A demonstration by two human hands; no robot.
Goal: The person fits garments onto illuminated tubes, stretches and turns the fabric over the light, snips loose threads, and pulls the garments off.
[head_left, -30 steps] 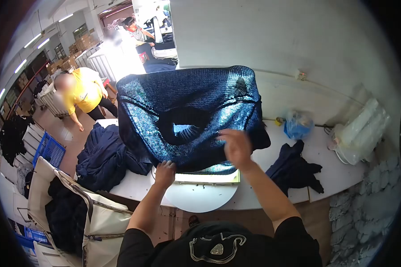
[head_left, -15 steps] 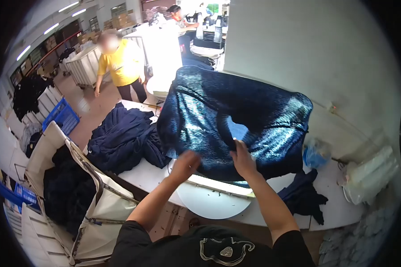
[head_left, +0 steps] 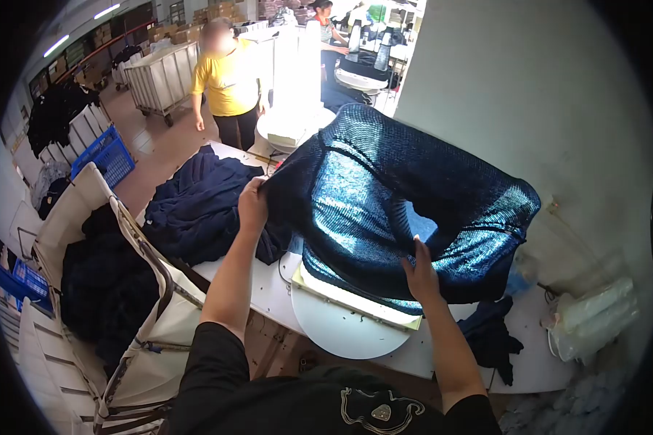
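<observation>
Garment [head_left: 363, 181], dk navy knit w/ shiny patches, is stretched over a lit frame [head_left: 384, 313] on the white table [head_left: 268, 299], right in front of the wearer; pale blue shows thru its opening. L hand [head_left: 252, 209] pinches the garment's L edge b/w thumb & fingers, pulling that corner out taut over the table. R hand [head_left: 423, 272] is at the lower rim of the opening, fingertips touching the knit; can't tell if it's pinching the cloth or just resting on it. White round disc [head_left: 348, 332] sits under the frame, nr table edge. Navy cloth pile [head_left: 196, 206] lies on table to the L, smaller dk cloth [head_left: 495, 335] to the R, w/ clear plastic bag [head_left: 595, 315] beyond. Canvas cart [head_left: 170, 348] w/ dk cloth stands lower L; person in yellow top [head_left: 228, 81] stands behind the table, upper L.
</observation>
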